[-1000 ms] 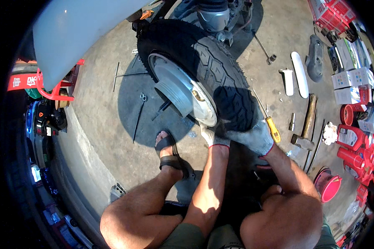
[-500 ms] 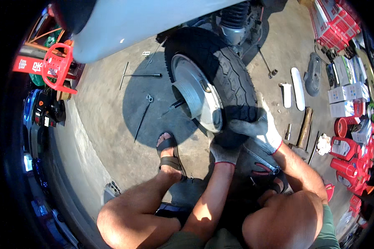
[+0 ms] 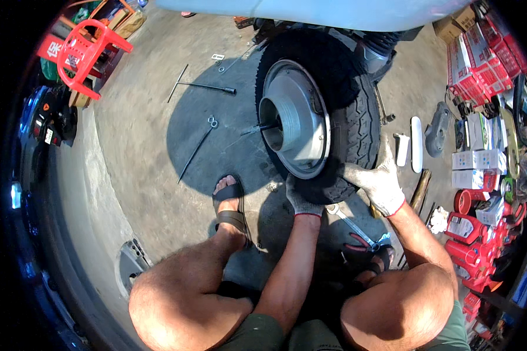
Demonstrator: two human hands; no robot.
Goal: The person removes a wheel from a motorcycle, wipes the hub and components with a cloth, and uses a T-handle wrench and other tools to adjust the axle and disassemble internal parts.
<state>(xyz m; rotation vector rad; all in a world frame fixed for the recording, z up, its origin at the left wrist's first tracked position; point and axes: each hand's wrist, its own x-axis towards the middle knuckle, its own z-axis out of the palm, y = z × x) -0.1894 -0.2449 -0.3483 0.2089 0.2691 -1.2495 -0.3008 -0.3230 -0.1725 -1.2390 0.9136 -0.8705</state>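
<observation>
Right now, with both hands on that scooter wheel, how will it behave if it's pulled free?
The wheel looks heavy: thick black tyre, metal rim. Upright, it would probably roll. The left hand and right hand wear gloves, so grip on the tread seems secure.

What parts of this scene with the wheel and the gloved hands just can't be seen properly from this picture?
Head view only:
- Left hand: its fingers curl under the tyre, hidden by the rubber.
- Right hand: its palm is pressed to the tread, so the grip is unseen.
- Scooter body: cut off by the top edge.
- Red boxes: too small and bent at the rim to tell their contents.
</observation>
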